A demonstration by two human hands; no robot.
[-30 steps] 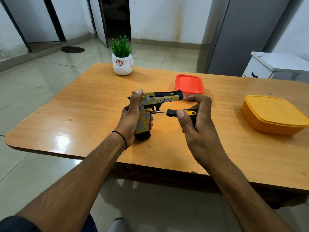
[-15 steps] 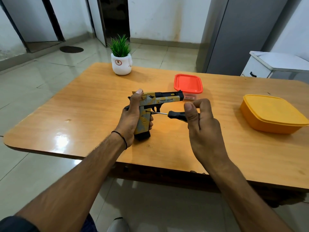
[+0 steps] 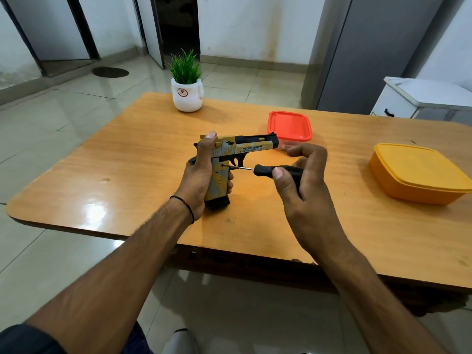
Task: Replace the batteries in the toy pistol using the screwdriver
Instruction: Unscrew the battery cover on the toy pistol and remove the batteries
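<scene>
The left hand (image 3: pixel 201 175) grips the toy pistol (image 3: pixel 229 159) upright on the table (image 3: pixel 127 162); just beside it, the right hand (image 3: pixel 304 185) pinches the screwdriver (image 3: pixel 270 170), tip on the grip screw; the cover looks closed, so the batteries seem not yet changed.

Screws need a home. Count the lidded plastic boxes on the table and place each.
2. A small square red-lidded plastic box stands beyond the muzzle of the yellow-and-grey toy pistol; a larger orange-yellow plastic box sits toward the right edge of the wooden table.
</scene>
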